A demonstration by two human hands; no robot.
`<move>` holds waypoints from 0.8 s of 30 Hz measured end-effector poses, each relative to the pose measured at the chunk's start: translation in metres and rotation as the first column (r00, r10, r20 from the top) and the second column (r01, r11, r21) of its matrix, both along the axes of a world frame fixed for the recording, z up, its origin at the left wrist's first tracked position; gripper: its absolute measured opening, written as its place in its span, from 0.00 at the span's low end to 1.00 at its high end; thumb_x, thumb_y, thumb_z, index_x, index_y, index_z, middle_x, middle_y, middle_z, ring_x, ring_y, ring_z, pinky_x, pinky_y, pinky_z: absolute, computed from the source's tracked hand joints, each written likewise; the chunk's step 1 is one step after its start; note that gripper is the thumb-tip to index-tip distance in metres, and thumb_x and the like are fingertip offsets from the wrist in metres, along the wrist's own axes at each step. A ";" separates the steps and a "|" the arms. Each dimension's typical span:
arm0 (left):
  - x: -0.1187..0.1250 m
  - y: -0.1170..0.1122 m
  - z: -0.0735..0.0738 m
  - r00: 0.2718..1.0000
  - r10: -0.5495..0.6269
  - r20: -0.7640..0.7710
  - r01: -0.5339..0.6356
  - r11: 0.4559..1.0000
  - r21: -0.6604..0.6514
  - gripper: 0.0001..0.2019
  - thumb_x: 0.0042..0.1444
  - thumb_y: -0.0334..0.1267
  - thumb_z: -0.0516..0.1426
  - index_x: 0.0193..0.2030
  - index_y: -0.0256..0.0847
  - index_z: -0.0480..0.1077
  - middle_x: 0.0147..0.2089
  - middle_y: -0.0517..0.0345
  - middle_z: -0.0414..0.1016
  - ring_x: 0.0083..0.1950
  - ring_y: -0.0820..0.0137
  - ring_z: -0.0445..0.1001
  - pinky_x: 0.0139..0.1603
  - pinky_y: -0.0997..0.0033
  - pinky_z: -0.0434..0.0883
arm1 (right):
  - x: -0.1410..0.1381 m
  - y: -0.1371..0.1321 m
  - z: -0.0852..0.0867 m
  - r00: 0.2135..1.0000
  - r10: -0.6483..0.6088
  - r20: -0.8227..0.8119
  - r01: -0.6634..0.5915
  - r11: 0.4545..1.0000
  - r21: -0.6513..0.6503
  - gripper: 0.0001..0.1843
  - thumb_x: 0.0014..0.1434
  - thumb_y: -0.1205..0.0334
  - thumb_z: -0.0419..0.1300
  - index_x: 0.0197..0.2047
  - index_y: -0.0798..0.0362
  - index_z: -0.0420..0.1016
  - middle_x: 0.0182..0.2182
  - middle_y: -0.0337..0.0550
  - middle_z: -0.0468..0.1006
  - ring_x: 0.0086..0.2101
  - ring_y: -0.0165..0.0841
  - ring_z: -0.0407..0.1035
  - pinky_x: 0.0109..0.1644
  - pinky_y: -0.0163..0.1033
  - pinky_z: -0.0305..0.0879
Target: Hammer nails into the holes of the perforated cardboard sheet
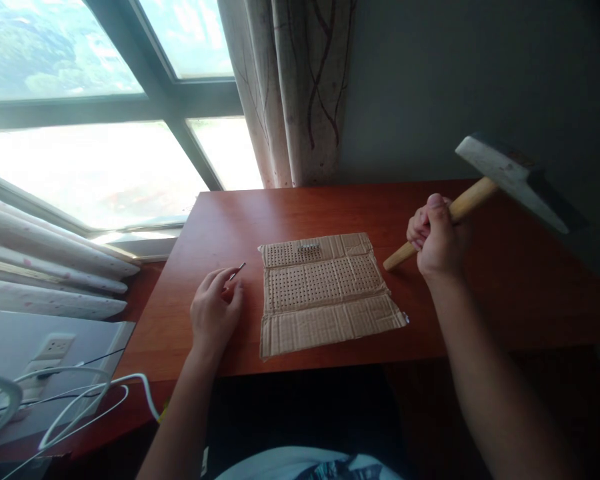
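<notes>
My right hand [437, 237] is wrapped round the wooden handle of a hammer [473, 200], raised above the right side of the table. The grey metal head points up and to the right. My left hand [217, 307] pinches a thin metal nail [237, 271] between thumb and fingers, left of the cardboard. A creased piece of cardboard [325, 320] lies flat between my hands, with rows of small holes across its upper and middle panels. Several short metal pieces [309, 251] stand in a row near its top edge; they are too small to tell exactly.
The cardboard lies on a reddish-brown wooden table [220, 227]. A window [95, 167] with a patterned curtain [300, 100] rises behind it on the left. White cables [80, 400] loop beside a wall socket [56, 347] at lower left. A dark wall [455, 87] stands behind.
</notes>
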State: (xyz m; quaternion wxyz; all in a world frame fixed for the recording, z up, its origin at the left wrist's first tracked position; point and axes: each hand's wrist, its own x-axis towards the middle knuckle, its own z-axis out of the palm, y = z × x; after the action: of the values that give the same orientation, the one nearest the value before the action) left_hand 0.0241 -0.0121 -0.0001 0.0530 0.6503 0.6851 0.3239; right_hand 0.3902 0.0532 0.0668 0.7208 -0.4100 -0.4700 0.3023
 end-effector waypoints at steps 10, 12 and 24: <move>0.000 0.029 -0.001 0.933 -0.004 -0.361 -0.043 0.992 -0.122 0.17 0.63 0.44 0.54 0.54 0.42 0.75 0.52 0.49 0.77 0.51 0.56 0.75 0.45 0.62 0.71 | -0.005 0.002 0.002 0.999 0.023 -0.028 -0.023 1.000 0.018 0.27 0.59 0.47 0.65 0.19 0.50 0.56 0.13 0.28 0.52 0.12 0.21 0.46 0.14 0.34 0.38; 0.000 0.030 -0.005 0.933 0.003 -0.360 -0.046 0.993 -0.109 0.16 0.63 0.44 0.54 0.52 0.43 0.76 0.52 0.50 0.76 0.51 0.56 0.75 0.45 0.62 0.71 | -0.005 0.003 0.001 1.000 0.018 -0.025 -0.018 1.000 0.012 0.28 0.58 0.46 0.65 0.19 0.50 0.56 0.13 0.28 0.52 0.12 0.21 0.46 0.14 0.33 0.39; -0.005 0.033 -0.011 0.962 0.012 -0.271 -0.035 0.996 -0.079 0.14 0.62 0.42 0.54 0.49 0.43 0.77 0.50 0.52 0.77 0.46 0.60 0.76 0.44 0.64 0.71 | -0.007 0.001 0.001 1.000 0.024 -0.005 -0.024 1.000 0.011 0.27 0.59 0.47 0.65 0.20 0.50 0.57 0.13 0.28 0.53 0.13 0.21 0.47 0.14 0.33 0.39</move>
State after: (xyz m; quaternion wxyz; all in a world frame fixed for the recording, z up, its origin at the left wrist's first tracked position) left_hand 0.0192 0.0208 -0.0113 -0.0178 0.6775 0.7065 0.2038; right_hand 0.3833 0.0545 0.0674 0.7206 -0.3996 -0.4745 0.3097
